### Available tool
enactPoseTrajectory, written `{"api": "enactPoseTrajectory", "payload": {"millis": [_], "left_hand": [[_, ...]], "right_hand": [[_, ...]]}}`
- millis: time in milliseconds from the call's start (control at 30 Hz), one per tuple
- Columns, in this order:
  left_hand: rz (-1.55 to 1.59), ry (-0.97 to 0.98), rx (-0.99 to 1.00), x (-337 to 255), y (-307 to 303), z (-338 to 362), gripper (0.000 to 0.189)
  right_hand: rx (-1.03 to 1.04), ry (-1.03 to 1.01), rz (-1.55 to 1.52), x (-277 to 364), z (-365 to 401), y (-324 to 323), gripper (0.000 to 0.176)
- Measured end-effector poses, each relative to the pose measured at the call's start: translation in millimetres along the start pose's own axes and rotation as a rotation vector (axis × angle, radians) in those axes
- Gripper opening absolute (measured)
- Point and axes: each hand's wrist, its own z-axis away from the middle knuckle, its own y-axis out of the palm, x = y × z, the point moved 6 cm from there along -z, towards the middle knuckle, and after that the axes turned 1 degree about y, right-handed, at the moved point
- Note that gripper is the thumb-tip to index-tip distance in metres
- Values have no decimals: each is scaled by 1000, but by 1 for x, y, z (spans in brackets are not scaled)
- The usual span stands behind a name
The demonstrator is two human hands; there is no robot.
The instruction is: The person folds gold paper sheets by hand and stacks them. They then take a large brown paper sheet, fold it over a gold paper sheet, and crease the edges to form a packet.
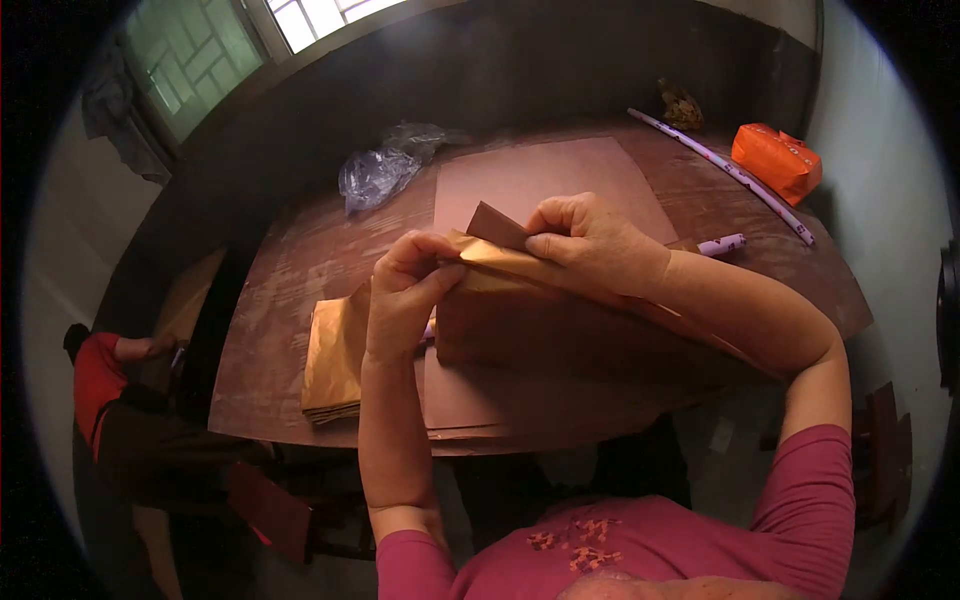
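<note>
A large sheet of gold-faced paper [500, 258] hangs between my hands above the table, its brown side [550, 335] dropping toward me. My left hand [412, 290] pinches the upper left edge of this sheet between thumb and fingers. At the upper edge, my right hand [600, 240] is closed on the same paper, thumb pressed against the fingers. A dark brown pointed flap [497, 225] sticks up between the hands; whether it belongs to the sheet cannot be told. Left of my left wrist lies a stack of gold paper [335, 355], partly hidden by the forearm.
A brown board or sheet [560, 180] lies on the wooden table [285, 265]. Behind are a clear plastic bag [380, 178], a long lilac patterned tube [720, 170] and an orange bag [778, 162]. Another person in a red top [98, 385] is at the left, near a stool [270, 512].
</note>
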Motion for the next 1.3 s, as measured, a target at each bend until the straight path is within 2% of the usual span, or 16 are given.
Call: {"api": "enactPoseTrajectory", "payload": {"millis": [167,300,367,567,633,800,967,1300], "left_hand": [[-42,130,-30,-7,0,0,19],[18,139,-72,-10,1,-1,17],[-6,54,-112,-10,3,-1,19],[-49,27,-94,-7,1,0,27],[-33,23,-91,-6,2,0,27],[39,-11,-80,-1,2,1,31],[68,128,-44,-3,0,1,25],[22,173,-77,-6,4,0,24]], "right_hand": [[-12,14,-37,1,1,1,18],[14,62,-118,6,3,4,17],[16,73,-147,7,4,4,17],[21,65,-159,12,7,1,15],[29,169,-213,14,11,1,16],[51,91,-143,10,8,3,12],[15,81,-177,7,9,4,18],[38,112,-261,13,12,8,17]]}}
